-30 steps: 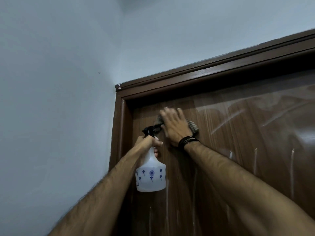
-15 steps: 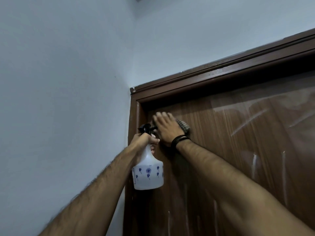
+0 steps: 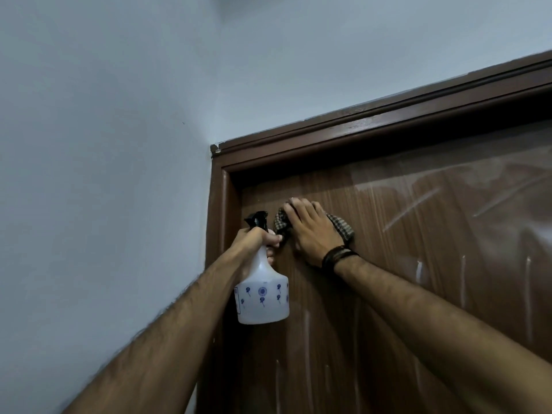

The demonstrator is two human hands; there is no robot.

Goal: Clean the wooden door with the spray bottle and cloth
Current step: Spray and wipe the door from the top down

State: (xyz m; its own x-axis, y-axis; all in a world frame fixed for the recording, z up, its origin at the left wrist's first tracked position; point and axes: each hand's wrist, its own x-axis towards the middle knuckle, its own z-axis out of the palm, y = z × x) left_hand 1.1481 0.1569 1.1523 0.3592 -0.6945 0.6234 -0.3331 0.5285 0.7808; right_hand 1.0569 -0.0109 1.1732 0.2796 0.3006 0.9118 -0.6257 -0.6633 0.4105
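Observation:
A brown wooden door (image 3: 403, 264) with wet streaks and drips fills the right side. Near its upper left corner my right hand (image 3: 312, 231) lies flat on a checked cloth (image 3: 342, 227) and presses it against the wood; the cloth shows on both sides of the hand. Just left of it my left hand (image 3: 254, 242) grips the neck of a white spray bottle (image 3: 263, 297) with blue flower prints and a black trigger head. The bottle hangs upright, close to the door's left edge.
The dark door frame (image 3: 373, 121) runs along the top and down the left side. A pale blue wall (image 3: 104, 174) meets the frame at the left and continues above it.
My right hand with the cloth has slid a little left and down along the door's top edge. The left hand keeps the bottle beside it. My view has shifted slightly.

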